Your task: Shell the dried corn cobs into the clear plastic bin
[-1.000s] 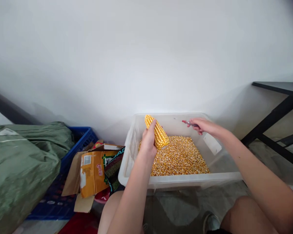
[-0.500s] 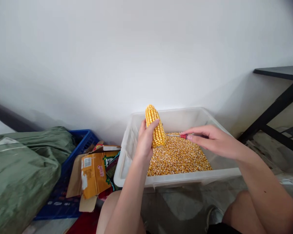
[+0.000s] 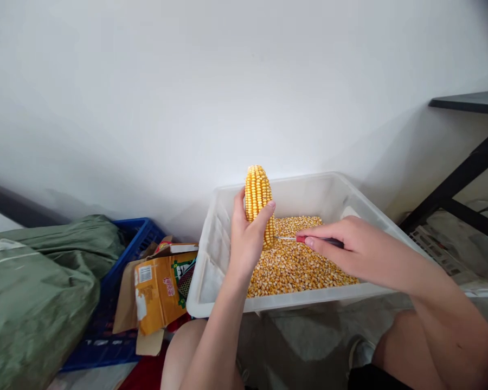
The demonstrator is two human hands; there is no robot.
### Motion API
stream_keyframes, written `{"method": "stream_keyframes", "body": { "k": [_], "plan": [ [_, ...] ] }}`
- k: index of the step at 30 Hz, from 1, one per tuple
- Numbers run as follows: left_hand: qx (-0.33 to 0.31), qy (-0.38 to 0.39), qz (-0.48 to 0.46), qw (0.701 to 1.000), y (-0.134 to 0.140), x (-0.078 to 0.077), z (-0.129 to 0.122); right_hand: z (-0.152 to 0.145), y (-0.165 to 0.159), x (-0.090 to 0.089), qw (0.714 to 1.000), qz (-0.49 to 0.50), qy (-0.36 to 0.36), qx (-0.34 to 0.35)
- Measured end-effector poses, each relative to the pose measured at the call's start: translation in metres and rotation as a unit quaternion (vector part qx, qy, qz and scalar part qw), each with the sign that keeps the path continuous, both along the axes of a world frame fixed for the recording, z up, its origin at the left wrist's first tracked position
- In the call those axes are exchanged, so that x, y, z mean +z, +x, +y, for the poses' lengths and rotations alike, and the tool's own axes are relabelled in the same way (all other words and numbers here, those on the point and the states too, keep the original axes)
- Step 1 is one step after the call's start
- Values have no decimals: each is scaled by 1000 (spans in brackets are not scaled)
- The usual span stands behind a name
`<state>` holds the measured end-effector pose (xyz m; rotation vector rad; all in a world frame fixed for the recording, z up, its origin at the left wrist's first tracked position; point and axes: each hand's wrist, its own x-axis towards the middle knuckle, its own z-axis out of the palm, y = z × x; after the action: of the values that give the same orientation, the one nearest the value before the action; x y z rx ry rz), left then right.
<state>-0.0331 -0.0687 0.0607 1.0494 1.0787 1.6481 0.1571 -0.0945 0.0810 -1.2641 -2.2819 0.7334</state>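
An ear of corn (image 3: 257,189), yellow and nearly upright, is gripped by my left hand (image 3: 248,233), the thumb across its front. My right hand (image 3: 345,246) closes around the red and black handle of a screwdriver (image 3: 302,239). Its thin metal shaft points left and its tip meets the lower right side of the ear; whether it sits between kernels I cannot tell. Both hands are over a white plastic tub (image 3: 309,300). Loose corn kernels (image 3: 296,271) cover much of the tub's bottom.
To the left are a flattened orange carton (image 3: 158,287), a blue plastic crate (image 3: 106,355) and a green tarp-like sack (image 3: 36,303). A dark metal table frame (image 3: 459,179) stands at right. Behind the tub rises a white wall (image 3: 228,97).
The ear has turned more upright, and my left thumb lies further across it. My right hand and the screwdriver are slightly lower, with the tip now at the ear's lower side.
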Motion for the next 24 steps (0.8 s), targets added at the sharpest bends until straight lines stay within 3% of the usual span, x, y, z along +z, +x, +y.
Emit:
{"method": "stream_keyframes", "body": {
  "k": [5,12,19,24],
  "plan": [
    [0,19,29,999,6,4,1,-5,-3,2,999,-24,30,-23],
    [31,1,9,999,4,-3,4,-16,-21,-2,988,-104,113,-36],
    [-12,-44,-37,998,-3,-3,6,0,-15,-5,999,-28,27,-3],
    [18,-17,-23,999,-2,-2,6,0,-16,-7,998,-27,50,-9]
  ]
}}
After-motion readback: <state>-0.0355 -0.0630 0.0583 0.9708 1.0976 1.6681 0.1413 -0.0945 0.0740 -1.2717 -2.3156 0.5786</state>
